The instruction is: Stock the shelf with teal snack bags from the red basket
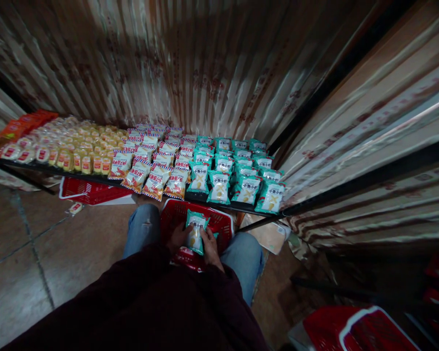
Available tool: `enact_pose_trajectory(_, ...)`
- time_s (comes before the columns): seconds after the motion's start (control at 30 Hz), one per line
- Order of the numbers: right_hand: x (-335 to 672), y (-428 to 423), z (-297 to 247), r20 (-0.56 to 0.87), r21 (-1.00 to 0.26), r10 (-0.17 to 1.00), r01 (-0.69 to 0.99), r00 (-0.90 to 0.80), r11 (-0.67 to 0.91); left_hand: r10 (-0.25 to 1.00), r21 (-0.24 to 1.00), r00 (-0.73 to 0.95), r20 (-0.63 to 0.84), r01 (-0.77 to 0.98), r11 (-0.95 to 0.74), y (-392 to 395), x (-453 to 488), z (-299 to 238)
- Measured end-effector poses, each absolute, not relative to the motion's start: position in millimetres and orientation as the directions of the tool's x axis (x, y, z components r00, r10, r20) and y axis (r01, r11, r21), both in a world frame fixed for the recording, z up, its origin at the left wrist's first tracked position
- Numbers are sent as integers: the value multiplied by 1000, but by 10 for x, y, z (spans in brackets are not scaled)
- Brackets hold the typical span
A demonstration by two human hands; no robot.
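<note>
Between my two hands is a teal and white snack bag point(196, 236), held upright over a red basket point(221, 222) that stands between my knees. My left hand point(178, 238) grips the bag's left side, and my right hand point(209, 243) grips its right side. A bit of another teal packet shows behind my right fingers. In front of me, matching teal snack bags point(246, 189) stand in rows at the right end of a black shelf point(230, 205). To their left are rows of red and white snack bags point(157, 179).
Small yellow wrapped cakes point(91, 161) and orange packets point(18, 129) fill the shelf's left part. Below it lies another red basket point(84, 190), with a small packet point(75, 208) on the floor. A red basket with a white handle point(354, 329) stands at lower right. Pleated curtains point(205, 63) hang behind.
</note>
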State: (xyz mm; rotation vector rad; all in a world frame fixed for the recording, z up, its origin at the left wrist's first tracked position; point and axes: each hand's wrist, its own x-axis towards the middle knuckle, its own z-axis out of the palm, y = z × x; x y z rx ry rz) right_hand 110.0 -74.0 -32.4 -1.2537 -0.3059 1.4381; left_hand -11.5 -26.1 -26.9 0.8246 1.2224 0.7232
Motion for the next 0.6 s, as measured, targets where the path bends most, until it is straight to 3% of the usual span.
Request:
enact_pose_trajectory(0.2,1085,-777,-230,-396,-829,906,-481,147,-284,900,910,134,-415,32,414,-273,-88,-88)
enact_pose_trajectory(0.6,1112,-794,-144,-428,-809,868,-536,252,-243,958,955,26,-285,94,281,-402,28,153)
